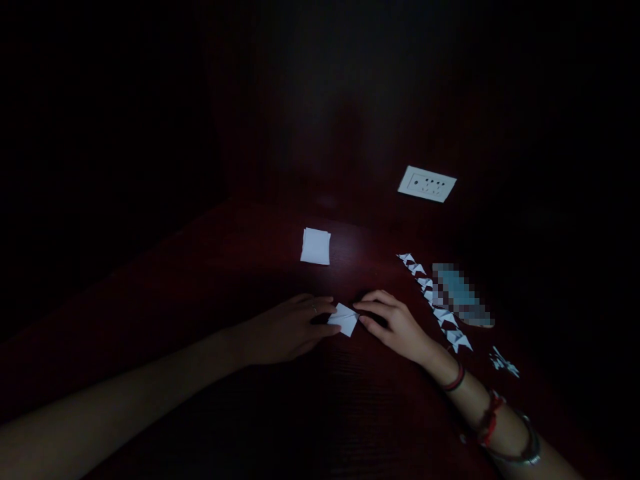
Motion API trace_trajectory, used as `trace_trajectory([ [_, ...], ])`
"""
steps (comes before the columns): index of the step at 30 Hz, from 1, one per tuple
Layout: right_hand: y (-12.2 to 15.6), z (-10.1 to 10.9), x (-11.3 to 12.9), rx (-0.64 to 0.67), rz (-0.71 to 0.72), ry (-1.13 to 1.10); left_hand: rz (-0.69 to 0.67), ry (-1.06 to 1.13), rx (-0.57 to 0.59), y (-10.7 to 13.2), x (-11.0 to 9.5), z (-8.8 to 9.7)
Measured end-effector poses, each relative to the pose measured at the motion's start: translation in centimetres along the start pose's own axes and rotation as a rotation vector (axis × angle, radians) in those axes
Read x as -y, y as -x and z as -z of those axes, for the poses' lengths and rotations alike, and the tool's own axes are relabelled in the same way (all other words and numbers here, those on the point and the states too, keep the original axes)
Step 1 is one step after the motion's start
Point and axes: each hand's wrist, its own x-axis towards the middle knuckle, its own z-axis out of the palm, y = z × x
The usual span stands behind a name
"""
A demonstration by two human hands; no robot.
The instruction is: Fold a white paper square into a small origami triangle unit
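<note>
A small square of folded white paper lies on the dark red table, with crease lines across its face. From the left, my left hand holds it between thumb and fingers at its left edge; a ring shows on one finger. At its right corner, the bent fingertips and thumb of my right hand pinch the paper. Farther back lies a stack of white paper squares. Right of my right hand runs a slanting row of several folded white paper pieces.
Beside the row lies a flat, elongated object with a pixelated surface. Small white scraps lie nearer, on the right. A white wall socket panel is at the back. Bracelets circle my right forearm. The surroundings are very dark.
</note>
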Motion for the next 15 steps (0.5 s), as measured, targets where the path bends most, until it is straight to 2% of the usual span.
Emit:
trace_trajectory([
  [3, -0.4, -0.2, -0.1, 0.031, 0.008, 0.076, 0.027, 0.009, -0.056, -0.1, -0.1, -0.1],
  [10, -3.1, -0.2, 0.6, 0.183, 0.107, 0.209, 0.048, -0.028, -0.043, -0.1, -0.2, 0.1],
  [15, -3.9, -0.5, 0.5, 0.157, 0.114, 0.169, 0.054, -0.016, -0.036, 0.0, -0.2, -0.1],
])
